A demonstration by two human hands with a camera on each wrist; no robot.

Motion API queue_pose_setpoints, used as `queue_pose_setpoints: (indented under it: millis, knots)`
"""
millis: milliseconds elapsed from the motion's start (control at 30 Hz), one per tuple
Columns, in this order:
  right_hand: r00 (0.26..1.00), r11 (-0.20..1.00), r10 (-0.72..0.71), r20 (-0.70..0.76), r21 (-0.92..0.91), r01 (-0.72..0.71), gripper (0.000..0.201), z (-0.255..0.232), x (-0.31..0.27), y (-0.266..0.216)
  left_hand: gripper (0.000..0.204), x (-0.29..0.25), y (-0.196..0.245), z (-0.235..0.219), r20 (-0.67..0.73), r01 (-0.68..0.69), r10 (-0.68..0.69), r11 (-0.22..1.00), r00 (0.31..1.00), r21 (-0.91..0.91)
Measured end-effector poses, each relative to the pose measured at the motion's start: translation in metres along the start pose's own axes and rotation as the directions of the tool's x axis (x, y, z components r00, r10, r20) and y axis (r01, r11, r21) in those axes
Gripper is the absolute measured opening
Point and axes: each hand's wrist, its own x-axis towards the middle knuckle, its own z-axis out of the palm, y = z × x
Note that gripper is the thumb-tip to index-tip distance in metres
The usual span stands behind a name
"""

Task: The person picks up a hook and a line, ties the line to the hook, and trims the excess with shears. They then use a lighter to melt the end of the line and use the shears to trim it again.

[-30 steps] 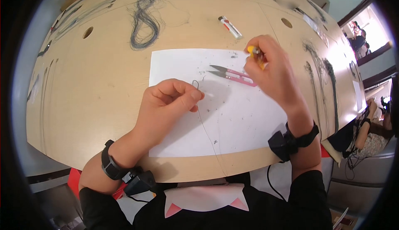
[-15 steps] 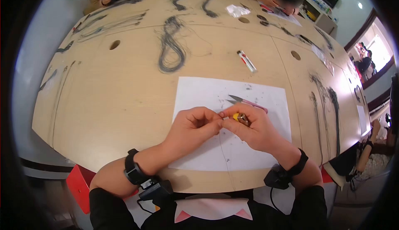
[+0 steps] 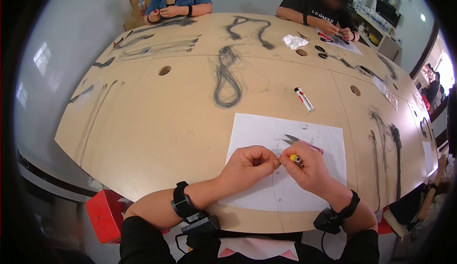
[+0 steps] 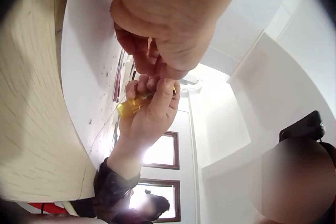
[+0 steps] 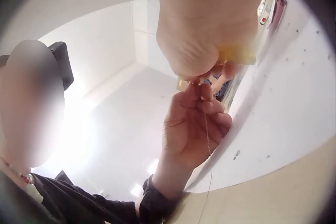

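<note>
Over the white paper (image 3: 243, 130), my left hand (image 3: 250, 168) pinches a thin thread (image 3: 275, 192) between thumb and finger; a small loop stands at the fingertips. The thread trails down past the paper's near edge, and shows below the fingers in the right wrist view (image 5: 208, 153). Fingertip to fingertip with it, my right hand (image 3: 310, 171) holds a yellow lighter (image 3: 295, 159) in its curled fingers, its thumb and forefinger pinched by the loop. Pink-handled thread snips (image 3: 307, 143) lie on the paper just behind the right hand, blades pointing left. Dark specks dot the paper.
A white lighter (image 3: 304, 99) lies beyond the paper, and a looped grey thread bundle (image 3: 228, 85) behind it to the left. More strands (image 3: 396, 154) lie at the right and left. Two people sit across the table (image 3: 143, 135). A red stool (image 3: 104, 216) stands at lower left.
My right hand, raised off to the right with the yellow lighter a second ago, has come down to my left fingertips. The head view has tilted up, showing more of the table and both people.
</note>
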Motion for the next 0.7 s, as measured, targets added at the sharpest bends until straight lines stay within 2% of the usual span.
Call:
queue_pose_setpoints:
  millis: [167,267,367,400,433,467,533,567,600,667,700]
  knots:
    - [1.000,1.000,0.017,0.025,0.020,-0.018,0.007,0.001,0.000,0.003,0.008,-0.001,0.001,-0.001,0.003,-0.024,0.024,1.000,1.000,0.007]
    - [0.996,0.994,0.094,-0.002,0.060,-0.093,0.008,0.001,0.000,0.000,0.005,-0.001,0.003,-0.004,0.017,0.037,-0.037,0.998,0.999,0.042]
    - [0.966,0.965,0.254,-0.038,0.075,-0.251,0.011,-0.002,0.002,-0.001,0.006,0.003,0.004,-0.004,-0.062,-0.002,0.002,1.000,0.998,-0.001]
    - [0.957,0.948,0.283,-0.065,0.172,-0.268,0.012,0.000,0.000,0.003,0.006,0.002,0.005,-0.004,-0.044,0.033,-0.034,0.999,0.998,-0.025]
    - [0.948,0.927,0.303,-0.096,0.262,-0.270,0.012,-0.001,0.001,0.006,0.007,0.005,0.007,-0.004,-0.083,0.024,-0.026,0.999,0.996,-0.028]
    - [0.936,0.916,0.340,-0.097,0.260,-0.306,0.012,-0.002,0.000,0.008,0.008,0.005,0.007,-0.003,-0.122,0.021,-0.024,0.999,0.992,-0.029]
    - [0.938,0.826,0.348,0.009,0.471,-0.310,0.015,-0.006,0.003,0.010,0.008,0.005,0.008,-0.003,-0.117,0.029,-0.034,0.999,0.993,-0.044]
    - [0.967,0.844,0.253,-0.011,0.491,-0.215,0.021,-0.004,0.005,0.011,0.009,0.005,0.008,-0.002,-0.131,0.017,-0.022,0.999,0.991,-0.039]
    - [0.965,0.842,0.263,-0.015,0.491,-0.222,0.021,-0.006,0.004,0.008,0.009,0.005,0.008,-0.001,-0.123,0.025,-0.030,0.999,0.992,-0.043]
    - [0.931,0.811,0.332,0.151,0.458,-0.364,0.026,-0.011,0.006,0.001,0.009,0.006,0.008,0.000,-0.154,0.022,-0.034,0.996,0.988,-0.082]
    - [0.937,0.828,0.327,0.123,0.442,-0.346,0.027,-0.008,0.007,0.000,0.009,0.005,0.009,0.001,-0.153,0.026,-0.039,0.996,0.987,-0.086]
